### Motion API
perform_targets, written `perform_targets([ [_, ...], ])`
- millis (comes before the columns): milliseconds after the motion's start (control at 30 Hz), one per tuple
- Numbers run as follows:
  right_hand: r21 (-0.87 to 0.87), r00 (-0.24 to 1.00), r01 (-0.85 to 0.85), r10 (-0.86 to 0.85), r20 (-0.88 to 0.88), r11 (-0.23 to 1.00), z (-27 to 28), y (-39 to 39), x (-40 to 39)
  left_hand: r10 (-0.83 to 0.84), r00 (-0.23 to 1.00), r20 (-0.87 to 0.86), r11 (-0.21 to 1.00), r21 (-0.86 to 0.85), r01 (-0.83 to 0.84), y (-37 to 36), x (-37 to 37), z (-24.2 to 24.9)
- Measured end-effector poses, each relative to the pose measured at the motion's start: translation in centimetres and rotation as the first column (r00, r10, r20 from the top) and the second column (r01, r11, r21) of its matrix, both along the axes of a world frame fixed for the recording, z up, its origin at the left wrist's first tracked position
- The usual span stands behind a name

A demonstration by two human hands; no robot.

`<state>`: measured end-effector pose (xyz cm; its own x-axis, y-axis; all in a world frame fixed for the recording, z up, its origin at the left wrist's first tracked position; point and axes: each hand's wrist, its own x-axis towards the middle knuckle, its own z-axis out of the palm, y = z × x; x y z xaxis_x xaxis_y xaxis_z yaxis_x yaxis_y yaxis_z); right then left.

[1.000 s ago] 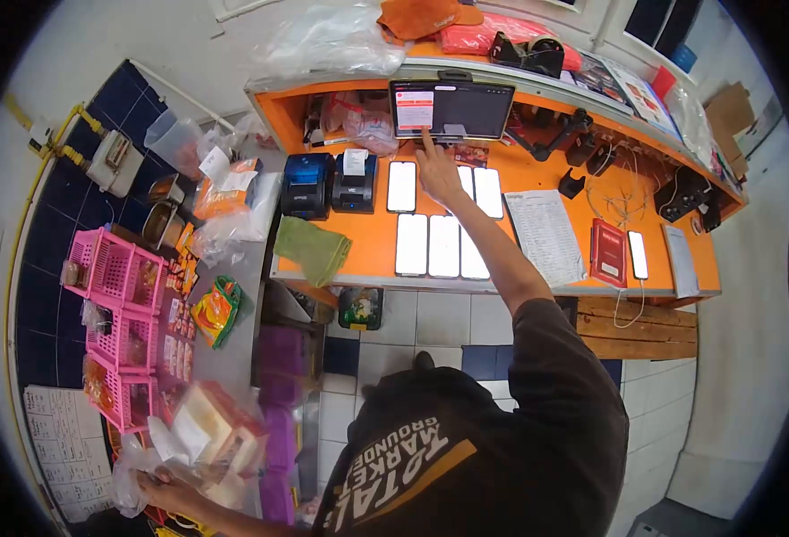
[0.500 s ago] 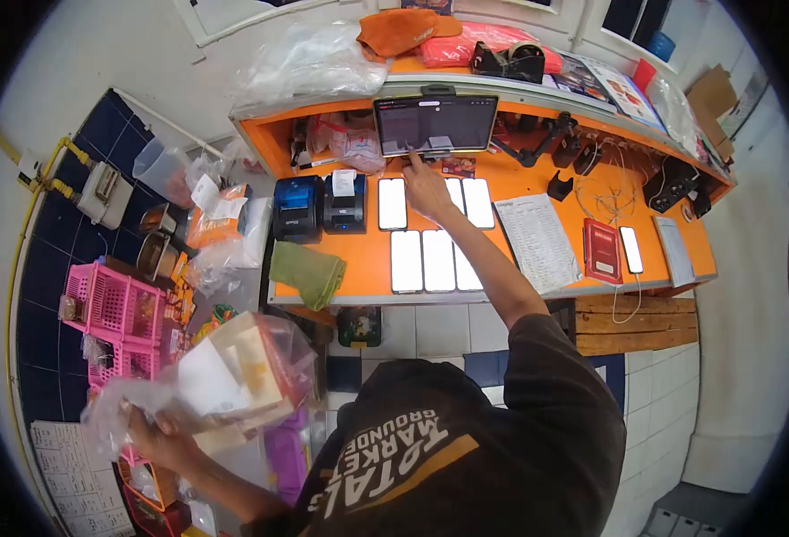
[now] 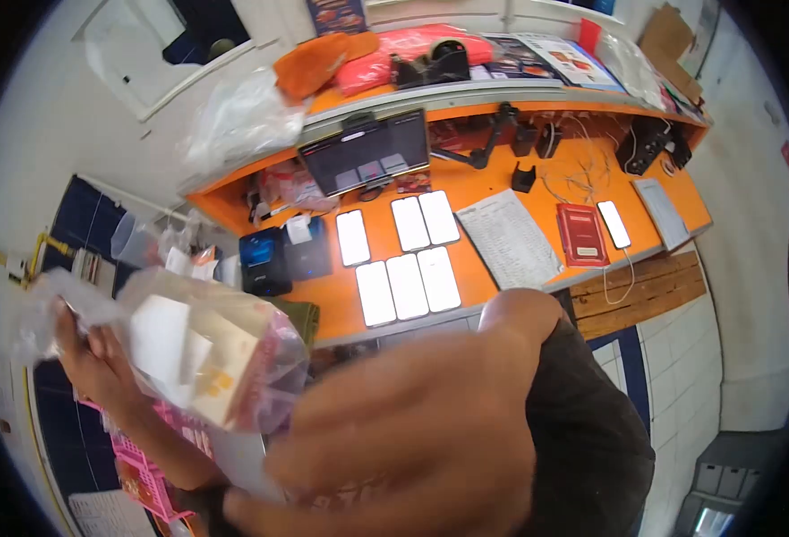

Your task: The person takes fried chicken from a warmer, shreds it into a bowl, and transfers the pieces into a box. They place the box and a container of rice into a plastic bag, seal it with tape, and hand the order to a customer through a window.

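At the left, my left hand (image 3: 94, 362) is closed on the gathered top of a clear plastic bag (image 3: 278, 358). Inside the bag are a cream box (image 3: 238, 345) and white papers (image 3: 159, 340). My right hand (image 3: 412, 430) is large and blurred close to the camera, low in the middle. Its fingers point left and look spread, with nothing seen in them. Beyond it, several phones with lit white screens (image 3: 426, 282) lie in two rows on the orange desk (image 3: 488, 166). Behind them stands a tablet (image 3: 367, 157).
Two dark printers (image 3: 264, 259) stand at the desk's left end. Towards the right are a written sheet (image 3: 509, 237), a red booklet (image 3: 580, 234), a charging phone (image 3: 614, 224) and cables. Pink baskets (image 3: 139, 456) stand at lower left.
My right hand has pulled back from the tablet towards the camera. My left hand has raised the bag. The view has shifted and tilted, and the tablet's screen shows different content.
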<state>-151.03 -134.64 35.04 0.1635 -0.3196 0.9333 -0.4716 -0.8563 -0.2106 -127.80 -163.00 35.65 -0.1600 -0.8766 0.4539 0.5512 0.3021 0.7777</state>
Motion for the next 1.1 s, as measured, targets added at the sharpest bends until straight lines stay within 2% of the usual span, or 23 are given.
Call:
perform_targets([
  [67, -0.036, 0.998, -0.025, 0.022, -0.066, 0.999, 1.6, 2.6, -2.4, 0.014, 1.0, -0.001, 0.999, -0.032, -0.014, -0.1, -4.1, 2.8],
  [133, 0.12, 0.92, -0.108, 0.145, -0.363, 0.987, 2.4, 6.2, -7.1, -0.052, 0.998, -0.017, 0.995, -0.09, 0.051, -1.1, -7.7, 4.6],
  [200, 0.272, 0.736, -0.121, 0.27, -0.621, 0.955, 3.1, 9.5, -12.8, -0.039, 0.999, -0.011, 0.986, -0.161, 0.037, -1.0, -12.5, 6.4],
  [233, 0.331, 0.602, -0.094, 0.319, -0.732, 0.939, 3.5, 10.2, -15.3, -0.043, 0.999, -0.005, 0.972, -0.23, 0.041, -0.8, -14.9, 7.7],
  [267, 0.113, 0.921, 0.104, -0.053, -0.386, 0.988, 1.2, 11.6, -14.7, -0.034, 0.999, -0.038, 0.967, -0.254, 0.023, -0.3, -17.3, 8.7],
  [300, 0.005, 0.926, 0.359, -0.356, 0.121, 0.934, -1.7, 12.6, -14.7, -0.033, 0.999, 0.018, 0.951, -0.307, 0.037, 0.4, -19.5, 9.7],
  [333, -0.03, 0.933, 0.35, -0.346, 0.096, 0.936, -2.1, 13.1, -18.2, -0.03, 0.997, 0.077, 0.932, -0.359, 0.056, 1.1, -21.9, 10.8],
  [367, 0.043, 0.911, 0.413, -0.413, -0.013, 0.91, -2.5, 14.0, -21.5, -0.166, 0.985, -0.05, 0.969, -0.195, 0.153, 2.4, -24.8, 12.2],
  [400, 0.116, 0.873, 0.486, -0.474, -0.115, 0.866, -3.1, 14.5, -24.6, -0.174, 0.983, -0.053, 0.963, -0.216, 0.159, 2.5, -27.4, 13.3],
  [433, 0.026, 0.848, 0.529, -0.528, -0.04, 0.848, -3.4, 13.2, -27.7, -0.231, 0.972, -0.048, 0.952, -0.218, 0.216, 2.1, -29.8, 14.2],
  [467, 0.094, 0.777, 0.625, -0.629, 0.021, 0.775, -3.1, 12.4, -29.8, -0.286, 0.957, -0.045, 0.938, -0.216, 0.27, 1.7, -32.2, 15.1],
  [500, 0.176, 0.758, 0.611, -0.635, 0.151, 0.772, -3.2, 11.0, -31.6, -0.255, 0.967, 0.022, 0.949, -0.184, 0.254, 1.4, -34.6, 16.1],
  [533, 0.167, 0.759, 0.612, -0.633, 0.152, 0.773, -4.1, 10.2, -34.0, -0.254, 0.967, 0.02, 0.948, -0.192, 0.253, 1.8, -37.2, 16.7],
  [600, 0.3, 0.736, 0.606, -0.662, 0.14, 0.737, -5.6, 8.5, -38.7, -0.173, 0.98, 0.101, 0.965, -0.18, 0.189, 3.5, -42.8, 17.7],
  [633, 0.297, 0.741, 0.601, -0.657, 0.14, 0.742, -5.9, 8.2, -40.3, -0.158, 0.983, 0.092, 0.966, -0.19, 0.174, 4.4, -45.6, 18.4],
  [700, 0.43, 0.761, 0.535, -0.636, 0.129, 0.727, -6.6, 7.8, -43.1, -0.139, 0.985, 0.104, 0.969, -0.191, 0.157, 5.4, -50.8, 19.0],
  [733, 0.431, 0.761, 0.531, -0.634, 0.136, 0.73, -6.8, 7.3, -44.2, -0.138, 0.983, 0.121, 0.969, -0.191, 0.16, 5.4, -53.1, 19.3],
  [800, 0.483, 0.799, 0.416, -0.564, 0.211, 0.77, -6.6, 5.3, -46.0, -0.151, 0.98, 0.128, 0.962, -0.21, 0.176, 2.6, -57.7, 19.9],
  [833, 0.573, 0.821, 0.276, -0.5, 0.277, 0.772, -6.5, 4.2, -47.1, -0.166, 0.978, 0.127, 0.956, -0.222, 0.191, 1.4, -59.7, 20.3],
  [933, 0.614, 0.833, 0.2, -0.462, 0.304, 0.764, -6.4, 0.4, -51.2, 0.025, 0.986, 0.164, 0.981, -0.195, 0.008, 1.9, -65.6, 20.5],
  [1000, 0.632, 0.839, 0.143, -0.431, 0.33, 0.761, -5.9, -2.2, -53.9, -0.012, 0.992, 0.125, 0.976, -0.215, 0.039, -1.3, -69.5, 20.0],
  [1067, 0.641, 0.842, 0.085, -0.399, 0.364, 0.763, -5.6, -4.2, -55.8, 0.109, 0.952, 0.285, 0.874, -0.483, 0.044, -2.2, -72.4, 19.1],
  [1100, 0.664, 0.764, -0.135, -0.35, 0.542, 0.735, -5.2, -5.2, -56.8, 0.117, 0.951, 0.285, 0.872, -0.487, 0.039, -1.5, -73.5, 18.8],
])
